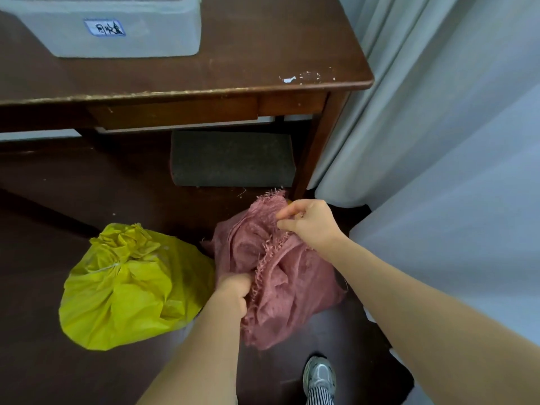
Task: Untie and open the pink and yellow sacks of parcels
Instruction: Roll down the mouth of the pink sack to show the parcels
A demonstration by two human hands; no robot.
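Note:
The pink woven sack (292, 285) stands on the dark floor in front of me, its frayed mouth loose and bunched. My left hand (233, 290) grips the near edge of that mouth. At the far edge, my right hand (309, 222) pinches the fabric between thumb and fingers. What is inside the pink sack is hidden by folds. To its left sits the yellow sack (122, 290), its neck gathered and tied with a thin pale string (106, 268).
A dark wooden desk (204, 68) stands behind the sacks, with a translucent labelled bin (117, 27) on it. Under the desk lies a dark grey mat (233, 157). Pale curtains (438, 127) hang on the right. My shoe (320, 375) is near the pink sack.

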